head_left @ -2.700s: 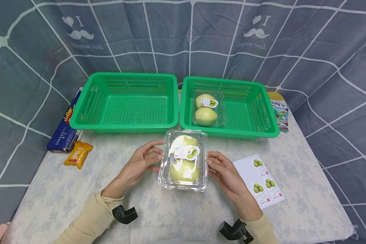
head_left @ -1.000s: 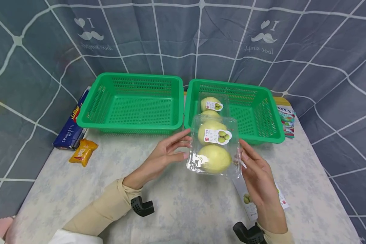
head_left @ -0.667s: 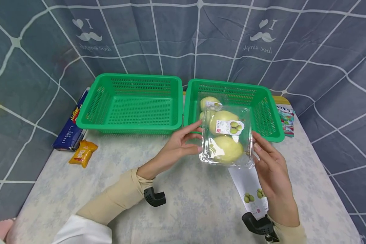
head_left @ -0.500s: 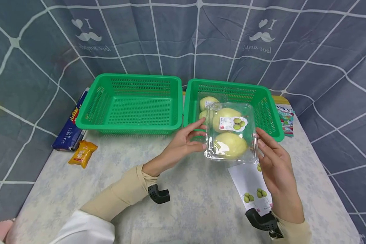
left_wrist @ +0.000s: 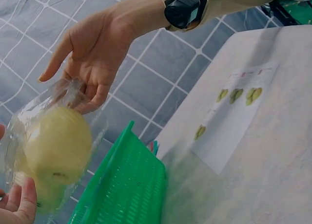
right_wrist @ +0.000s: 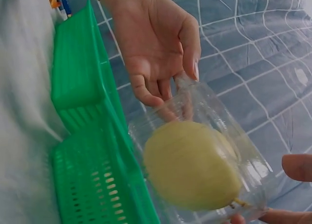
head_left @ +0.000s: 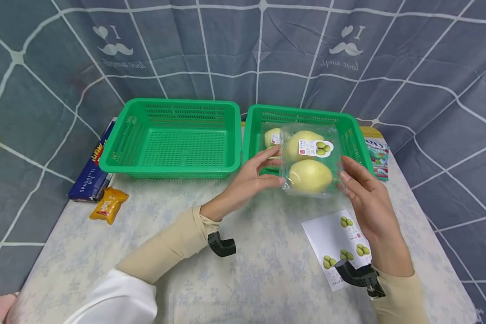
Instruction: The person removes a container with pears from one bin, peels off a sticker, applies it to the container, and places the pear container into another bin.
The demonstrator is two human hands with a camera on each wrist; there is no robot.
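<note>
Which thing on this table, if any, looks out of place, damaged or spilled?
Nothing stands out. Both hands hold a closed clear box of pears over the right basket, intact and nearly level; nothing is spilled on the table.

Person, 2 bare hands: left hand (head_left: 251, 180), right hand (head_left: 366, 198). Long beige sleeves (head_left: 174, 240) reaching both wrists; white garment (head_left: 119, 301) over the left upper arm. 1 small black wrist camera (head_left: 222, 245) strapped under each wrist.
</note>
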